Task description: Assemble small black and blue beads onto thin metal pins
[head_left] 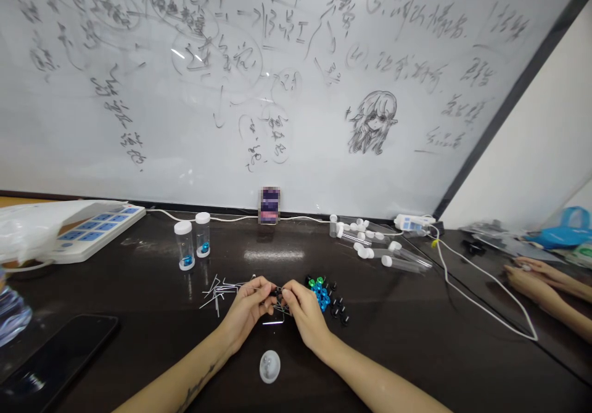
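My left hand (246, 309) and my right hand (303, 311) meet over the dark table (139, 339), fingers pinched together on a small black bead with thin metal rods (276, 299) between them. A loose pile of thin metal rods (219, 291) lies just left of my left hand. Blue, green and black beads (326, 297) are scattered right of my right hand. A white cap (269, 365) lies on the table in front of my wrists.
Two capped clear vials (192, 243) with blue beads stand at the back left. Several capped tubes (379, 249) lie at the back right. A black phone (60, 357) and power strip (99, 228) lie left. Another person's hands (541, 280) rest at the right beside a white cable (481, 302).
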Demonstrator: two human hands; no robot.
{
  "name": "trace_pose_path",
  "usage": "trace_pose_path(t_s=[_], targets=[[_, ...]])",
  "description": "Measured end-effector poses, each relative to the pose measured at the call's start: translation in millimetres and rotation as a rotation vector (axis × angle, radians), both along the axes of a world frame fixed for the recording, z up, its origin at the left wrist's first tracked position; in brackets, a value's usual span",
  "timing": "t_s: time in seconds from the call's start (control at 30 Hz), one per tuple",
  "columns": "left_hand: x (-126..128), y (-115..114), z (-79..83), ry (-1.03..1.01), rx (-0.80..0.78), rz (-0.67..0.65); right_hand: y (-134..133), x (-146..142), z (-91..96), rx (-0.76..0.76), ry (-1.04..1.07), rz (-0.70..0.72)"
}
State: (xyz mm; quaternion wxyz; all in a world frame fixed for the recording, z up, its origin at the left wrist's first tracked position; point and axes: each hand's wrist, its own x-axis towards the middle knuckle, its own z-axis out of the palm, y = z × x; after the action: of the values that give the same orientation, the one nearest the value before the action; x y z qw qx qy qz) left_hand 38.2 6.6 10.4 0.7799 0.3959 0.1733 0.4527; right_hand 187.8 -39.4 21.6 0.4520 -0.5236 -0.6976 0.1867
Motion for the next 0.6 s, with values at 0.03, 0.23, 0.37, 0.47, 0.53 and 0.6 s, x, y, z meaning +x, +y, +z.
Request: trace_pose_path(t_s=[0.03,0.23,0.37,0.47,0.53,0.6], targets=[[0.2,-0.2,0.0,0.005,0.01,-0.011,0.3,0.1,-0.8,-0.003,-0.001,0.008],[0.3,-1.8,1.4,0.025,0.029,-0.024,2.2,0.5,-5.2,-0.037,0.004,0.036],[-0.2,-1.0,0.6,0.021,0.032,-0.02,1.4,-0.2,-1.5,-0.007,-0.038,0.012],[-1.0,1.1,-1.5,0.01,0.045,-0.021,0.9,-0.6,1.9,0.023,-0.028,0.0],[-1.4,2.4,-2.7,0.007,0.054,-0.024,0.9,-0.8,2.7,0.038,0.005,0.004],[-1.6,3.1,-3.7,0.008,0.057,-0.024,1.2,-0.8,2.3,0.055,0.04,0.003]])
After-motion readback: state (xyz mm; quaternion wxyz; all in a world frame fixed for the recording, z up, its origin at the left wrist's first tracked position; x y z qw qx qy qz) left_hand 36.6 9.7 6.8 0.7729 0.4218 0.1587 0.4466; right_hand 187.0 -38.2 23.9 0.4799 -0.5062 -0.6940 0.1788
